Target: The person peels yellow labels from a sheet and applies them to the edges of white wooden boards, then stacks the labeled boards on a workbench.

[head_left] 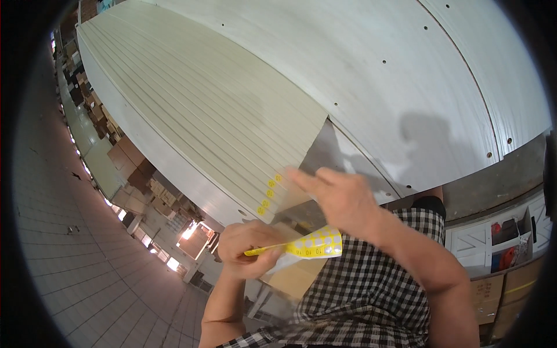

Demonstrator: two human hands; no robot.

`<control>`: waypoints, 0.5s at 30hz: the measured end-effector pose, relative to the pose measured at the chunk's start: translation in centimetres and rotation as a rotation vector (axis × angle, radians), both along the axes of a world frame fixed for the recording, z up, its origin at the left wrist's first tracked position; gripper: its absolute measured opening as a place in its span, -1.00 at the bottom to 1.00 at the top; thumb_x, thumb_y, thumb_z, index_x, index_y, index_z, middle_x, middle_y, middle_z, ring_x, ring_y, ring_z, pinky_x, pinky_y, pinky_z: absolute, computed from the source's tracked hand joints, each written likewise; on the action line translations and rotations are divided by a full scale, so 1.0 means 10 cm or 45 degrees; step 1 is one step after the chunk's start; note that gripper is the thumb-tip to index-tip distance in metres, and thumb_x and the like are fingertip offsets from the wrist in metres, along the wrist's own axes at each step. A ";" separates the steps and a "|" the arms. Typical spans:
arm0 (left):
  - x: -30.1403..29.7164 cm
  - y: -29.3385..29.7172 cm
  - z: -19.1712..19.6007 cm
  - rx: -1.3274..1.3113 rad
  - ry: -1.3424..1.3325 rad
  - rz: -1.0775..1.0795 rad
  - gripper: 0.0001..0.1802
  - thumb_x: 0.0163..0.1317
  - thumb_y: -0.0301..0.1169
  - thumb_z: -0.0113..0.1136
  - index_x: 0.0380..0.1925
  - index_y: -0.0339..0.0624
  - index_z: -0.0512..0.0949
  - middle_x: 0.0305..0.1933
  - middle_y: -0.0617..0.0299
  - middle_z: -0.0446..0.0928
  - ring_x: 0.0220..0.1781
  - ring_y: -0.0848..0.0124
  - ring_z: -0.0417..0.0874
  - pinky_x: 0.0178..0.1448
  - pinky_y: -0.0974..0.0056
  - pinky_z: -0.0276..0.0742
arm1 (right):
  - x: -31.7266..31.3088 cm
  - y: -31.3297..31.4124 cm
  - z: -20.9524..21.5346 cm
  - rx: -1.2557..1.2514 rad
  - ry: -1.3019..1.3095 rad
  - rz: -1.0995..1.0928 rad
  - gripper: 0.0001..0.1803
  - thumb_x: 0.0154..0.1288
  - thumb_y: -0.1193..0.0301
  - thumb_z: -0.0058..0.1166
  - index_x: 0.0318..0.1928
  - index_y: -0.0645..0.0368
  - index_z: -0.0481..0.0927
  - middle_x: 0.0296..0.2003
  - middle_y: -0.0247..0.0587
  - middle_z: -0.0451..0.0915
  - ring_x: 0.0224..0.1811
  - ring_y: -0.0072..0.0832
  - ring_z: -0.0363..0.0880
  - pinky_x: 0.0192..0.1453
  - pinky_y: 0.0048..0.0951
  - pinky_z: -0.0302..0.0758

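Presently, the left hand [249,246] is closed around one end of a yellow sticker sheet [318,243], thumb on top; the free end curls toward the right, exposing rows of round labels and pale blank spots. The right hand [345,197], above and right of the sheet, is motion-blurred. Its index finger points forward-left and the other fingers appear part-curled; whether a label sits on the fingertip cannot be told.

Just left of that fingertip, a slanting row of round yellow stickers [270,193] lies on the near ends of the cream strips [203,110], which run away side by side ahead of both hands. Strips ahead of the fingertip show no label near their ends.

Notes on technique: better to keep the sheet taut in the left hand, so each label lifts cleanly and does not fold. Touching only the label's rim should spare the adhesive. Centring each one on its strip's face, in line with the row, then pressing from the middle outward, should limit lifted edges. Main risk, in my judgement: a label straddling a seam.

Farther out, a white panel [394,75] with small holes extends ahead-right of the right hand.
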State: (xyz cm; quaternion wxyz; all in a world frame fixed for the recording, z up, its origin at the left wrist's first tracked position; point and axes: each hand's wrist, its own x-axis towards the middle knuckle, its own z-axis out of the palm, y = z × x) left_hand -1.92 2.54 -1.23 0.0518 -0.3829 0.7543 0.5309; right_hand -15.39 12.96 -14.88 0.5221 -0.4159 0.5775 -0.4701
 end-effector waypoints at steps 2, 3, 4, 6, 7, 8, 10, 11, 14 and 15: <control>-0.01 0.05 0.04 0.009 -0.089 0.178 -0.93 -0.09 -0.57 0.27 -0.59 -0.30 0.55 -0.61 0.15 0.54 -0.64 0.36 0.54 -0.54 0.42 0.41 | -0.10 0.07 -0.05 0.019 -0.008 -0.016 -0.59 0.07 0.65 -0.01 -0.03 0.11 0.58 -0.50 -0.27 0.44 -0.65 -0.40 0.32 -0.56 -0.43 0.31; -0.01 0.06 0.07 0.004 -0.099 0.185 -0.93 -0.09 -0.57 0.27 -0.59 -0.30 0.55 -0.61 0.15 0.54 -0.64 0.36 0.54 -0.54 0.42 0.41 | -0.22 0.05 0.02 0.070 -0.234 -0.090 -0.61 0.07 0.65 0.00 -0.05 0.13 0.58 -0.51 -0.26 0.45 -0.65 -0.39 0.33 -0.57 -0.41 0.31; -0.04 0.08 0.13 -0.025 -0.220 0.159 -0.91 -0.04 -0.53 0.27 -0.60 -0.30 0.54 -0.60 0.15 0.55 -0.63 0.40 0.53 -0.52 0.44 0.40 | -0.34 0.03 0.11 0.126 -0.460 -0.164 -0.64 0.07 0.65 0.01 -0.07 0.15 0.59 -0.52 -0.26 0.46 -0.65 -0.38 0.34 -0.58 -0.40 0.31; -0.11 0.09 0.17 -0.047 -0.334 0.130 -0.86 0.00 -0.49 0.26 -0.62 -0.30 0.52 -0.59 0.14 0.56 -0.62 0.45 0.52 -0.50 0.46 0.40 | -0.42 0.04 0.20 0.063 -0.493 -0.073 -0.74 0.06 0.62 0.07 -0.18 0.19 0.62 -0.54 -0.28 0.46 -0.64 -0.38 0.36 -0.58 -0.41 0.31; -0.17 0.09 0.15 -0.059 -0.345 0.070 -0.86 0.00 -0.50 0.27 -0.62 -0.30 0.52 -0.61 0.16 0.54 -0.62 0.45 0.51 -0.51 0.45 0.39 | -0.41 0.05 0.24 -0.071 -0.533 -0.018 -0.78 0.05 0.60 0.10 -0.23 0.19 0.63 -0.54 -0.28 0.46 -0.64 -0.40 0.38 -0.58 -0.43 0.31; -0.20 0.10 0.14 -0.071 -0.357 0.011 -0.86 -0.01 -0.51 0.28 -0.62 -0.30 0.51 -0.63 0.17 0.53 -0.63 0.45 0.50 -0.52 0.44 0.37 | -0.41 0.06 0.28 -0.207 -0.573 0.038 -0.83 0.04 0.59 0.13 -0.29 0.19 0.64 -0.54 -0.28 0.46 -0.63 -0.41 0.40 -0.57 -0.44 0.32; -0.21 0.11 0.13 -0.087 -0.386 0.030 -0.93 -0.05 -0.54 0.27 -0.58 -0.26 0.55 -0.64 0.20 0.50 -0.66 0.44 0.48 -0.55 0.43 0.34 | -0.39 0.04 0.28 -0.188 -0.588 0.090 -0.88 0.01 0.56 0.17 -0.36 0.18 0.64 -0.54 -0.28 0.46 -0.61 -0.42 0.44 -0.57 -0.46 0.33; -0.22 0.12 0.12 -0.102 -0.412 0.049 -0.93 -0.09 -0.57 0.27 -0.54 -0.22 0.58 -0.65 0.23 0.48 -0.68 0.43 0.46 -0.58 0.42 0.31 | -0.38 0.03 0.26 -0.195 -0.565 0.068 -0.89 0.00 0.56 0.18 -0.37 0.18 0.63 -0.53 -0.29 0.46 -0.61 -0.42 0.44 -0.58 -0.47 0.33; -0.25 0.11 0.13 -0.101 -0.434 0.041 -0.92 -0.09 -0.56 0.28 -0.52 -0.21 0.60 -0.66 0.24 0.47 -0.69 0.42 0.45 -0.58 0.41 0.30 | -0.35 0.00 0.28 -0.250 -0.456 0.054 -0.90 -0.02 0.56 0.20 -0.41 0.17 0.60 -0.54 -0.28 0.45 -0.61 -0.41 0.45 -0.59 -0.47 0.34; -0.27 0.11 0.13 -0.100 -0.434 0.044 -0.92 -0.09 -0.56 0.28 -0.52 -0.21 0.60 -0.66 0.24 0.47 -0.69 0.42 0.45 -0.58 0.41 0.30 | -0.34 0.00 0.28 -0.296 -0.359 0.059 -0.91 -0.03 0.56 0.22 -0.44 0.17 0.58 -0.55 -0.28 0.45 -0.60 -0.41 0.45 -0.60 -0.48 0.34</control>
